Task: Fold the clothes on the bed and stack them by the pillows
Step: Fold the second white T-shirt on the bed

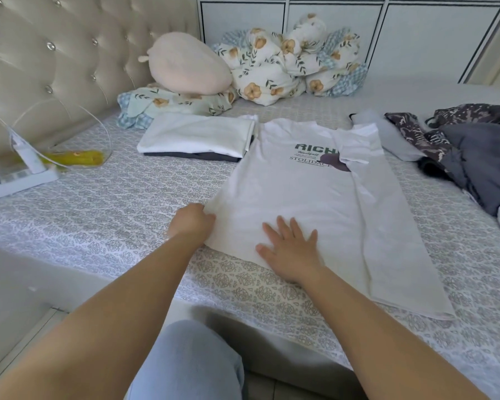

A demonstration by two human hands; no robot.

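A white T-shirt (309, 192) with green lettering lies flat on the bed, its right side folded inward over the print. My left hand (192, 222) grips the shirt's left edge near the hem. My right hand (290, 246) lies flat on the lower part of the shirt, fingers spread. A folded stack (197, 137), white garment on top of a dark one, sits beside the floral pillow (173, 103). A heap of unfolded dark and grey clothes (459, 148) lies at the right.
A pink plush cushion (185, 63) rests on the pillow. A bundled floral duvet (295, 59) sits at the back against the wall. At the left lie a yellow object (78, 157) and a white item (15, 171). The padded headboard (49, 59) is at far left.
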